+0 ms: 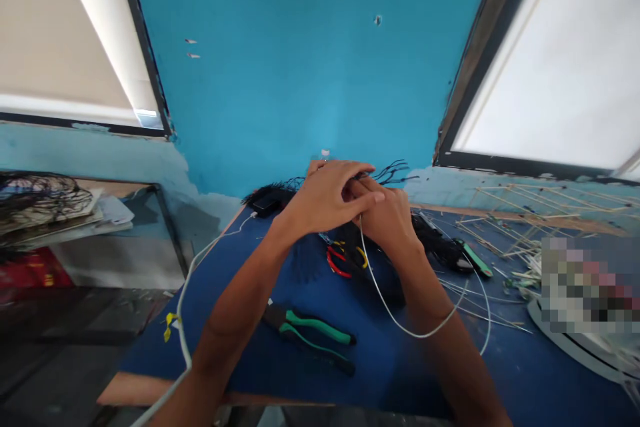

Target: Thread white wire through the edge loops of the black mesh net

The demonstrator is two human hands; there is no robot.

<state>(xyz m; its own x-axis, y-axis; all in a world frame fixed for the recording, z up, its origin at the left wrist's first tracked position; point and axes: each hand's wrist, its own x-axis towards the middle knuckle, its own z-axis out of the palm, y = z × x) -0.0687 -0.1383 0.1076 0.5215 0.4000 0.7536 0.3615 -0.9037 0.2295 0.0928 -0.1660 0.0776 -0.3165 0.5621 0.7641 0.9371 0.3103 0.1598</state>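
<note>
Nearest: 1 pr. green-handled pliers (320, 327) on 1 blue table (385, 373). Next, 1 white wire (415, 335) loops down from btwn. 2 hands. L hand (333, 195) arches over R hand (386, 213), thumb spread from fingers; R fingers curl, tips hidden, can't tell if pinching. Under them, 1 red handle (340, 272), 1 yellow handle (364, 257). Far: 1 blue wall (300, 47), 2 windows (565, 80).

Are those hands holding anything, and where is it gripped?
Apparently a thin white wire, where it runs up between left hand and right hand; exact grip hidden.
</note>
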